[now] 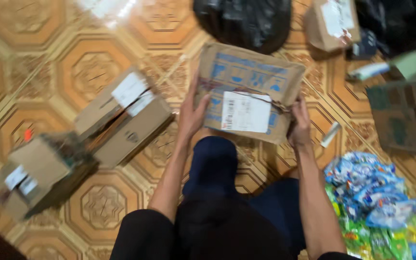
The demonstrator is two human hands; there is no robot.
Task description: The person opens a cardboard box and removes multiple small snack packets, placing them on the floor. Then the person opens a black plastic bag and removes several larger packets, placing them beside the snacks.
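Padded kraft mailer (249, 91) w/ blue printed symbols and a white shipping label, held just above the person's raised knee, centre of view, tilted slightly; far edge near a black plastic bag (242, 21). Left hand (191, 113) flat against the mailer's left edge, fingers extended along it, thumb side on the near face; grip pressed on the parcel. Right hand (299, 123) wrapped round the mailer's right near corner, fingers closed on the edge; paper crumpled there. Both hands clamped on the same item, one per side. Knee in dark blue trousers (213, 166) directly under the parcel; contact btwn the two cannot be told. Left of the hands: cardboard box (123, 115) w/ white label, lying skewed on the patterned tile floor (92, 72); nearer and further left, a second carton (37, 175), blurred. Right, near: heap of small blue and green sachets (374, 212) on the floor beside the right forearm. Right, far: flat brown parcel (403, 115), small labelled box (333, 21) at top. Small white item (331, 134) on the tiles just right of the right hand, kind unclear.
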